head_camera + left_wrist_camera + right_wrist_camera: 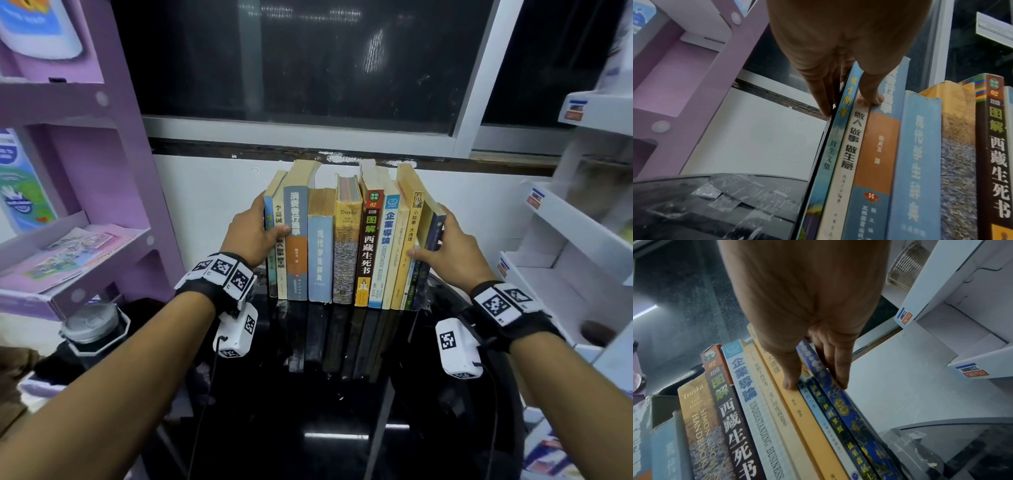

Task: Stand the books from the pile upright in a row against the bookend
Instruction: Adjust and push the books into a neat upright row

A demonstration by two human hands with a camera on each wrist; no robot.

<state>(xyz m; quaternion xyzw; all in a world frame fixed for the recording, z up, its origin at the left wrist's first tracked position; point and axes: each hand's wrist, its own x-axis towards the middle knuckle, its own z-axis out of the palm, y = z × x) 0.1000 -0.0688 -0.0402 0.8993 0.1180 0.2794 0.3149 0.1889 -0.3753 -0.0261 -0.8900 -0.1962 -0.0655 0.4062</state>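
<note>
Several books [320, 246] stand upright in a row on the black glossy table [342, 404], spines facing me. My left hand [269, 222] is at the row's left end. Its straight fingers [822, 97] press a thin black plate [818, 162] beside the leftmost blue book [840, 129], and its thumb [871, 91] lies across the spines. My right hand [428, 236] is at the right end, fingers [840, 369] flat on the outer cover of the dark blue book [840, 404]. The right thumb [791, 378] rests on the yellow book's spine [409, 219]. The rightmost thin books lean left.
A purple shelf unit [113, 171] with leaflets stands close on the left, and a white display rack [565, 240] on the right. A lidded jar [92, 325] sits by the table's left edge. Behind the books is a white wall under a dark window.
</note>
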